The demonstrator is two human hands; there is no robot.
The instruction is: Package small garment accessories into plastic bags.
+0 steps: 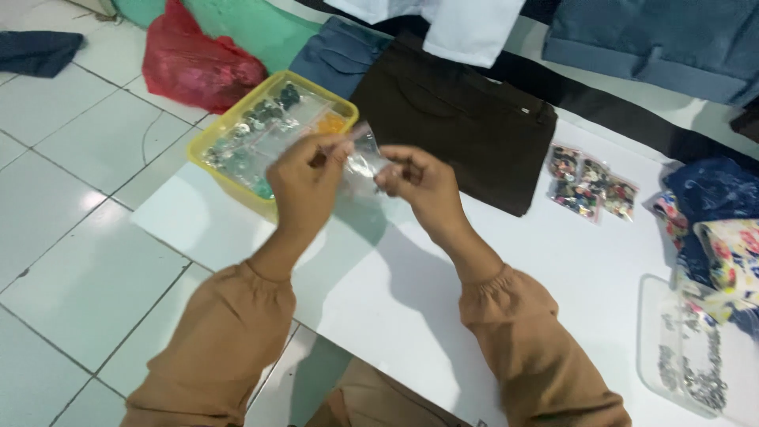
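Your fingers [335,152] are pinching a small clear bag [364,160] from both sides: the left hand [304,183] grips its left edge, the right hand [417,180] clamps the right edge, and the bag hangs between them above the white counter [395,285]. What's inside the bag is hard to make out; it's blurred and see-through, with just a pale glint showing. Just behind your left hand sits a yellow tray [213,134] of little button packets, its near corner hidden by your knuckles. Beyond your right hand lies dark brown cloth [458,126], and further right three small packets of mixed buttons [591,188] rest on the counter. A red plastic bag [194,63] sits past the tray. At the right edge, a clear container [680,348] of small metal bits is cut off by the frame, with floral fabric [731,245] above it.
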